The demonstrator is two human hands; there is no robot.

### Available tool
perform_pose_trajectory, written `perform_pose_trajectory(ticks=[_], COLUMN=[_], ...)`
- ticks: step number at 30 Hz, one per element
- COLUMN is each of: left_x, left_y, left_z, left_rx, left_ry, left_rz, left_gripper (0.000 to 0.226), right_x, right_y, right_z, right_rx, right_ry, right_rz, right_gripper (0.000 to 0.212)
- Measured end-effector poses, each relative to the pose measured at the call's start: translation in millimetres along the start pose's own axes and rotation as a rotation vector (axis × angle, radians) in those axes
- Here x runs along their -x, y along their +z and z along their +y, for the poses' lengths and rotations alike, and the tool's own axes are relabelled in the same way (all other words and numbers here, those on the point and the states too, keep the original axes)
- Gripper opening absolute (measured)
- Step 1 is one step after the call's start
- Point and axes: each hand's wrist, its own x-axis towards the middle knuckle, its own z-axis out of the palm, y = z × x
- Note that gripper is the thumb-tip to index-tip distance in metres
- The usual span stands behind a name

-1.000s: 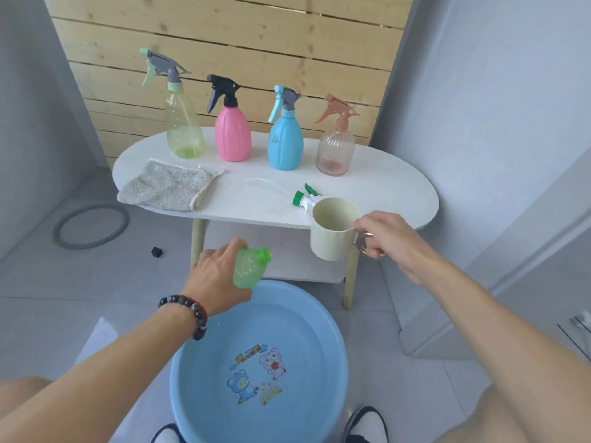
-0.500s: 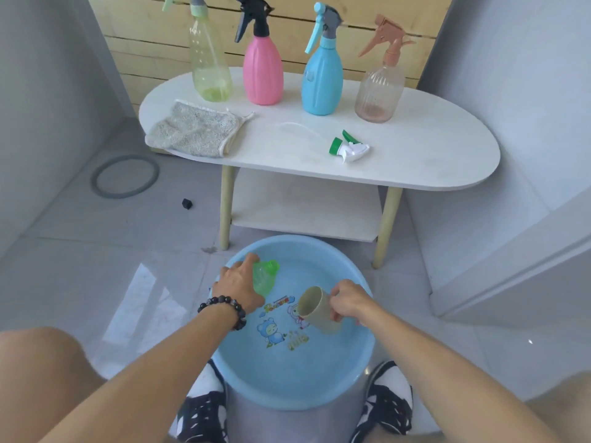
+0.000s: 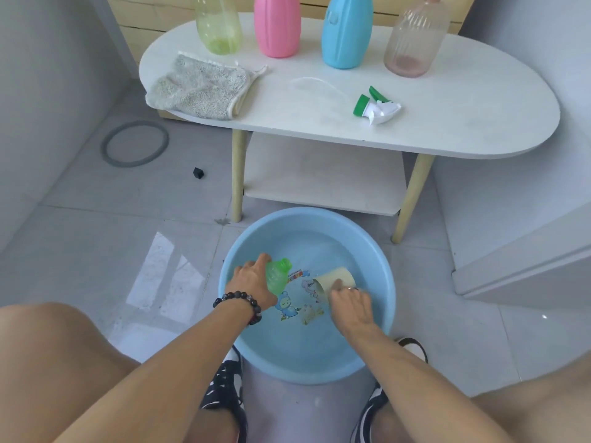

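Observation:
A light blue basin [image 3: 380, 251] with water and a cartoon print stands on the floor between my feet. Over its left side my left hand [image 3: 251, 279] grips a small green bottle [image 3: 277, 275] without its spray head, neck pointing away from me. My right hand [image 3: 350, 303] holds a cream mug [image 3: 335, 278] by its handle, tipped on its side and dipped into the water. The bottle's green and white spray head [image 3: 377, 107] lies on the white table [image 3: 463, 123].
On the table stand a yellow-green [image 3: 219, 25], a pink [image 3: 277, 27], a blue [image 3: 347, 33] and a clear pinkish spray bottle [image 3: 414, 43], with a grey cloth [image 3: 198, 87] at the left end. A grey ring [image 3: 135, 143] and a small black piece [image 3: 198, 172] lie on the floor.
I have crouched down. Both hands dropped from table height into the basin; the mug went from upright to tipped and now dips into the water.

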Motion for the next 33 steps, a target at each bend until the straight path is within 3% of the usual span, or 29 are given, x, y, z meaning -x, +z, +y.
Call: perform_pose_trajectory(ticks=[4, 8, 13, 20, 27, 33], left_x=[-1, 0, 9, 14, 7, 2], left_y=[-9, -38, -88, -137, -125, -110], left_z=[5, 17, 35, 54, 62, 66], left_rx=[0.013, -0.012, -0.119, -0.435, -0.27, -0.173], left_ry=[0.036, 0.072, 0.115, 0.243, 0.32, 0.296], left_rz=[-0.017, -0.039, -0.112, -0.227, -0.169, -0.098], left_gripper=[0.082, 0.086, 0.087, 0.096, 0.099, 0.095], right_x=[-2, -18, -15, 12, 38, 30], right_y=[-14, -37, -81, -166, -224, -228], right_z=[6, 35, 59, 81, 78, 80], right_rx=[-0.183, -0.684, -1.001, -1.068, -0.983, -0.968], right_ry=[0.071, 0.258, 0.181, 0.025, -0.069, -0.096], right_rz=[-0.031, -0.122, -0.224, -0.258, -0.085, 0.055], right_gripper=[0.037, 0.027, 0.023, 0.024, 0.033, 0.042])
